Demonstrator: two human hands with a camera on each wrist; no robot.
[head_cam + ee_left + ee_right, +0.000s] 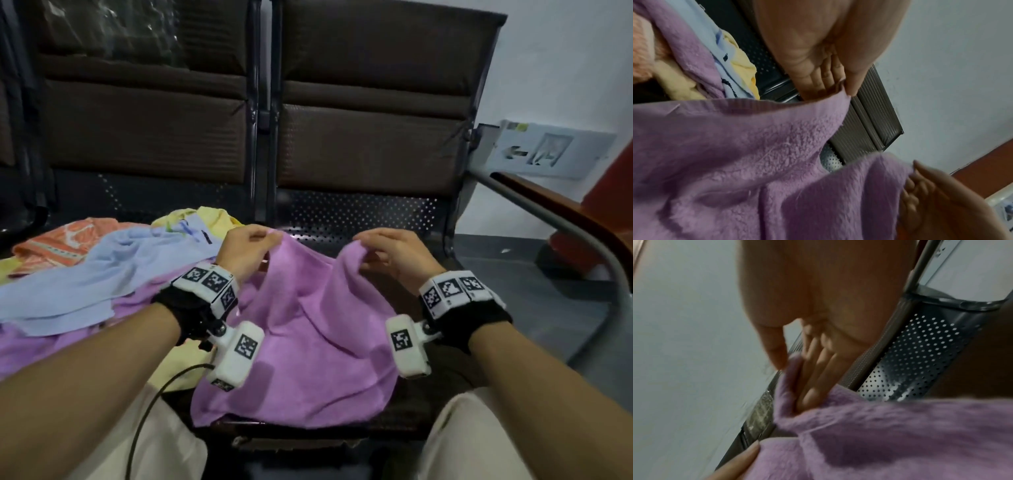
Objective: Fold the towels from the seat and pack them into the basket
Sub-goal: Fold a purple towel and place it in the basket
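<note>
A purple towel [308,329] hangs over the front of the dark perforated seat [363,212]. My left hand [253,246] pinches its upper left corner, and my right hand [380,250] pinches the upper right corner, both lifted a little above the seat. In the left wrist view the thumb and fingers of the left hand [844,87] clamp the hem of the purple towel [735,154]. The right wrist view shows the right hand [791,368] with the edge of the purple towel [879,434] between thumb and fingers. No basket is in view.
A heap of towels lies on the left seat: light blue [102,274], orange patterned [58,243], yellow [212,216], and more purple cloth [41,342]. Brown padded backrests [370,137] stand behind. A metal armrest [565,233] curves at the right.
</note>
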